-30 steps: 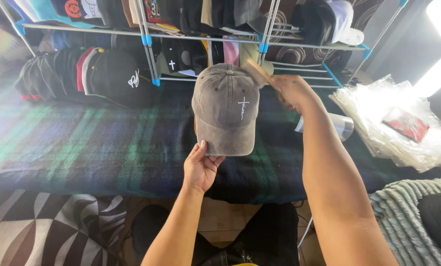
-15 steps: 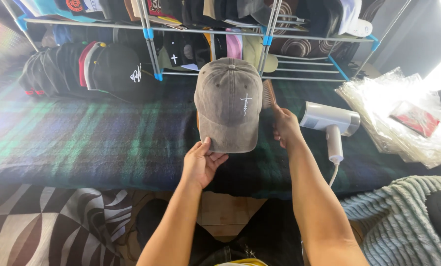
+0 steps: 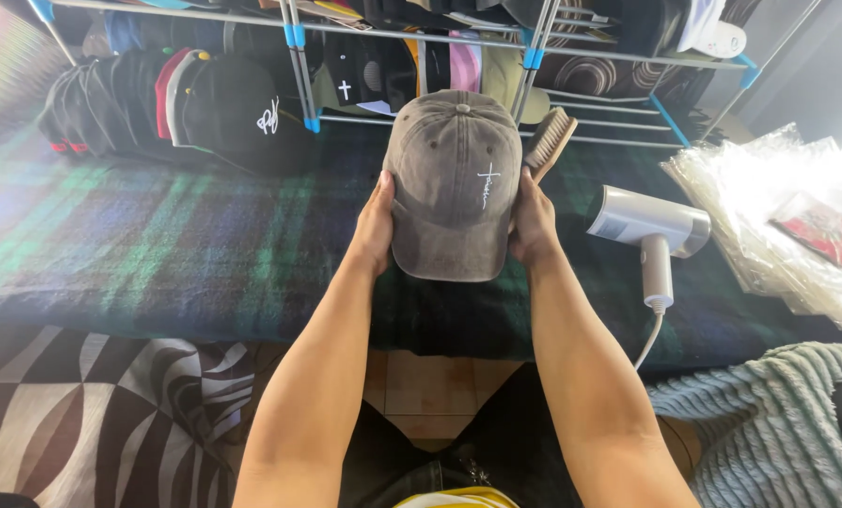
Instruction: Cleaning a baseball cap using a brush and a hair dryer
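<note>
I hold a washed grey-brown cap [image 3: 451, 183] with small white embroidery on its front, brim toward me, above a dark plaid blanket [image 3: 186, 235]. My left hand [image 3: 376, 229] presses against the cap's left side. My right hand [image 3: 534, 224] grips the cap's right side and also holds a wooden bristle brush [image 3: 549, 143], which sticks up beside the crown.
A white handheld steamer [image 3: 648, 230] with a cord lies on the blanket to the right. Clear plastic bags [image 3: 778, 216] pile at far right. A metal rack [image 3: 299, 71] full of caps stands behind, with black caps [image 3: 223, 108] at its left. A patterned cushion sits lower left.
My left hand moved from the brim up to the cap's left side. My right hand brought the brush in against the cap's right side. The cap now sits between both hands.
</note>
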